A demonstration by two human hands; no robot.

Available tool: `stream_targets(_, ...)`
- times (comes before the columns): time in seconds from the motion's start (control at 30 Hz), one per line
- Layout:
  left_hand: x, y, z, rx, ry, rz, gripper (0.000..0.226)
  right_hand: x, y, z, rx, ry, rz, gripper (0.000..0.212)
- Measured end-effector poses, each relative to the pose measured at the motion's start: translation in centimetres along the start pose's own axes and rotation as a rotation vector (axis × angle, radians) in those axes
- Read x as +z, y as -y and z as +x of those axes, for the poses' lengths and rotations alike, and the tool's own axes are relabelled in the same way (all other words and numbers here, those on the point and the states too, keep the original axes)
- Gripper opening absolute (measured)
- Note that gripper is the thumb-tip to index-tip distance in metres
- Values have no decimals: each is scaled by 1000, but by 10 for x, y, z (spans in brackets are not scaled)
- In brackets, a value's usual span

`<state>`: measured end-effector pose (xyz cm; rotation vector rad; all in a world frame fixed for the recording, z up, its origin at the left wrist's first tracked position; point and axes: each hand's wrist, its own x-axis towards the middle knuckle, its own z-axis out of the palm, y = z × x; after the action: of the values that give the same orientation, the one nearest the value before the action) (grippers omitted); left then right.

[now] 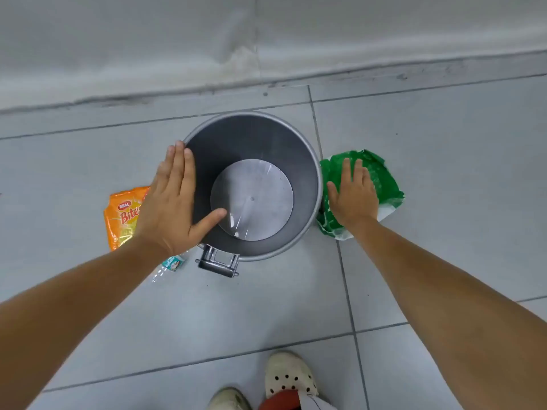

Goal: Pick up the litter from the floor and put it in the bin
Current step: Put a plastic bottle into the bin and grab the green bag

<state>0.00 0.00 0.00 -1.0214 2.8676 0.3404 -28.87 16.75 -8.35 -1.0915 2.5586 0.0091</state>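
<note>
A round grey bin [296, 143] stands open on the tiled floor, with nothing inside it. An orange snack packet [121, 217] lies on the floor left of the bin. A clear plastic bottle [170, 266] with a teal label lies near the bin's pedal, partly hidden by my left forearm. A green and white wrapper [381, 173] lies right of the bin. My left hand [174, 202] hovers flat and open over the bin's left rim and the orange packet. My right hand [353, 196] is spread open above the green wrapper; whether it touches the wrapper is unclear.
The bin's metal pedal [219, 263] sticks out toward me. A grey wall and its skirting [266, 78] run just behind the bin. My feet in pale clogs [288, 377] stand at the bottom of the view.
</note>
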Motion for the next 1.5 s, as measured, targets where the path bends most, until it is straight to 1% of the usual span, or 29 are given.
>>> stream_targets(0.1,2,-1,1,4,-23,-15,99,16,-9,4,105,91,-50,68)
stream_targets(0.2,6,-2,1,9,-46,-32,98,30,-15,6,129,179,-61,71)
stream_targets(0.3,7,-1,1,15,-59,-22,97,37,-19,6,138,222,-87,74)
stream_targets(0.37,7,-1,1,10,-59,-34,98,40,-20,4,171,240,-49,68)
stream_targets(0.43,7,-1,1,17,-66,-49,98,42,-19,0,179,211,-7,55)
stream_targets(0.5,8,-2,2,26,-69,-56,99,38,-16,-3,184,138,60,50)
stream_targets(0.57,8,-1,2,18,-64,-45,101,28,-6,-7,213,41,207,49)
stream_targets(0.67,7,0,2,23,-57,-34,103,-2,13,-15,209,-187,465,45)
stream_targets(0.73,6,1,2,26,-53,-25,105,-32,25,-24,146,-369,592,43)
stream_targets(0.83,8,3,3,21,-31,-12,110,-75,40,-40,4,-627,724,42)
stream_targets(0.9,9,4,3,29,-28,-8,113,-91,54,-50,-124,-698,743,42)
stream_targets(0.97,10,4,3,34,-34,-9,113,-94,72,-56,-239,-639,721,42)
stream_targets(1.1,12,5,3,16,-37,-1,115,-77,110,-64,-312,-291,631,46)
stream_targets(1.13,12,5,3,13,-37,2,115,-73,113,-66,-325,-257,620,47)
stream_targets(1.17,12,5,3,11,-34,4,115,-70,113,-66,-329,-268,613,47)
stream_targets(1.23,12,5,3,3,-30,6,115,-68,105,-63,-308,-409,634,44)
stream_targets(1.3,12,4,3,-2,-28,-4,116,-65,89,-56,-213,-585,724,39)
stream_targets(1.33,12,4,2,-2,-31,-15,116,-62,80,-52,-140,-634,791,37)
stream_targets(1.4,12,3,3,2,-41,-38,116,-51,63,-47,-12,-644,862,34)
stream_targets(1.43,12,3,3,3,-46,-45,116,-43,56,-45,26,-617,828,33)
stream_targets(1.5,13,3,3,5,-52,-53,116,-20,43,-42,36,-520,694,32)
